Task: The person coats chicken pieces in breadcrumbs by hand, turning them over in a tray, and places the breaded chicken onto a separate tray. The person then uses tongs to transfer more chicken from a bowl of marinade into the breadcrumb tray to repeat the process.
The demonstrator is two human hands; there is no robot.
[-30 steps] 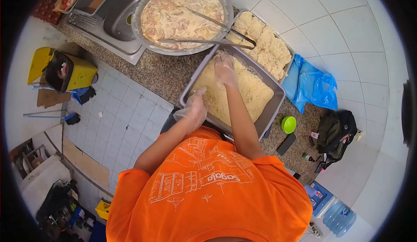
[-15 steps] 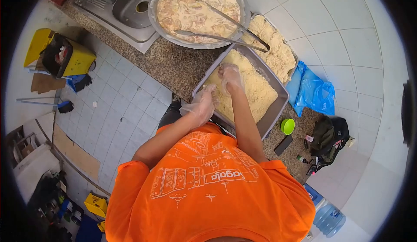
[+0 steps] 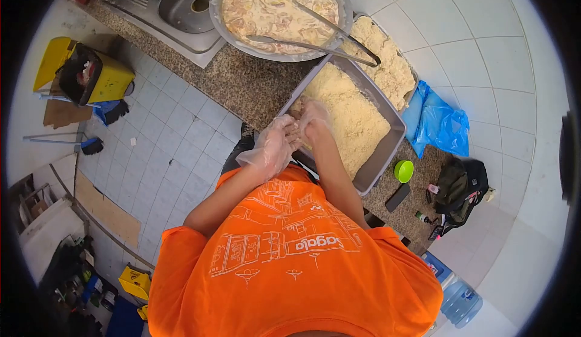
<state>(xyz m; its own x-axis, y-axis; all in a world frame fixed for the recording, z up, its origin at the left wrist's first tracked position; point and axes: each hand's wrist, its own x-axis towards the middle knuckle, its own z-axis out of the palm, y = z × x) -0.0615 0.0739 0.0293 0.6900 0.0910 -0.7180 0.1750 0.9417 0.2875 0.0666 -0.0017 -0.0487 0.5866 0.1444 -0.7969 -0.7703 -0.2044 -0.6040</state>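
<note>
A grey metal tray (image 3: 387,149) full of pale breadcrumbs (image 3: 351,113) lies on the speckled counter (image 3: 242,89). My left hand (image 3: 273,144) and my right hand (image 3: 315,119), both in clear plastic gloves, are pressed together over the near corner of the tray. They seem to hold something crumb-coated between them, but it is hidden. A big round bowl (image 3: 278,4) of meat pieces in creamy liquid stands beyond, with metal tongs (image 3: 321,37) laid across it. A second tray of breaded pieces (image 3: 387,65) sits behind the crumb tray.
A steel sink (image 3: 181,4) is at the far left of the counter. To the right lie a blue plastic bag (image 3: 439,125), a green cup (image 3: 403,170), a phone (image 3: 397,198) and a dark bag (image 3: 463,189). A yellow bin (image 3: 85,77) stands on the tiled floor.
My right hand has drawn back from the middle of the crumbs to the tray's near corner, and my left hand has come in to meet it.
</note>
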